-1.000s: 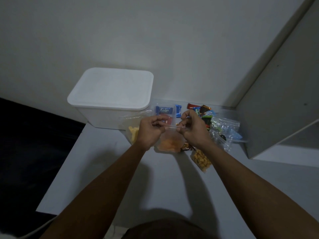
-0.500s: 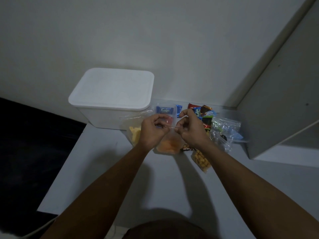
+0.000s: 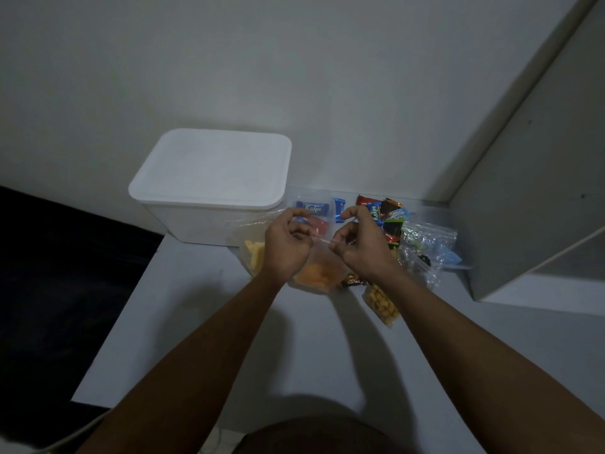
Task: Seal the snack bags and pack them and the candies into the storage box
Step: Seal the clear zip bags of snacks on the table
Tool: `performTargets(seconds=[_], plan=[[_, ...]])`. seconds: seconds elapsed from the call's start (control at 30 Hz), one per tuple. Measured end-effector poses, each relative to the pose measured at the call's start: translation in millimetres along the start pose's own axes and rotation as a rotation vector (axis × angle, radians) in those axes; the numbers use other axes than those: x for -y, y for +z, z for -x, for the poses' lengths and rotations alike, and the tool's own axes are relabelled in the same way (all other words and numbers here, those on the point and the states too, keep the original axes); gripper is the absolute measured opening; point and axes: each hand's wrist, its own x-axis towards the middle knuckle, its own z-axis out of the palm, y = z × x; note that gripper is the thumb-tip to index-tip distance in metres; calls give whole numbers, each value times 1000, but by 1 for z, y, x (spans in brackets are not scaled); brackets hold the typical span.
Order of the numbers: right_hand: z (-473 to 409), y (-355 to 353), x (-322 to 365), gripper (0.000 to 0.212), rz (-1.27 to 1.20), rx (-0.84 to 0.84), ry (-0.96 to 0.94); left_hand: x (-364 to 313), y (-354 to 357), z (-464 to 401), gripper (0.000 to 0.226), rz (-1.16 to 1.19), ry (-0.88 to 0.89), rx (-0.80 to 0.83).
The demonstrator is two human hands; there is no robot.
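Note:
A clear zip bag of orange snacks [image 3: 319,276] hangs upright between my hands over the white table [image 3: 229,339]. My left hand [image 3: 285,245] pinches the left end of its zip strip, and my right hand [image 3: 361,247] pinches the right end. The white storage box [image 3: 212,181] stands at the back left with its lid on. A bag of yellow snacks [image 3: 255,257] lies left of my left hand. A bag of small tan snacks [image 3: 381,304] lies under my right wrist. Wrapped candies [image 3: 379,213] sit behind my hands.
A clear bag with blue and dark contents [image 3: 425,249] lies at the right, beside a grey cabinet side [image 3: 530,208]. The wall runs close behind the box. The table's left edge drops to a dark floor [image 3: 65,273]. Bare tabletop lies in front of the bags.
My hands have drawn a little closer together along the zip strip of the orange snack bag. Everything else on the table stays where it was.

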Motion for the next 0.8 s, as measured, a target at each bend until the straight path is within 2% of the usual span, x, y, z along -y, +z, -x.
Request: performTargets(seconds=[0.23, 0.4, 0.47, 0.67, 0.8], plan=[[2, 10, -2, 37, -15, -40, -12, 3, 10, 8, 38, -16, 46, 31], [0, 3, -6, 50, 29, 0, 17, 9, 3, 3, 44, 1, 30, -2], [0, -1, -8, 47, 32, -11, 45, 9, 0, 1, 47, 3, 5, -28], [-1, -3, -8, 43, 84, -38, 17, -1, -1, 4, 42, -53, 26, 133], [-1, -2, -8, 56, -13, -32, 61, -2, -3, 5, 38, -52, 46, 58]])
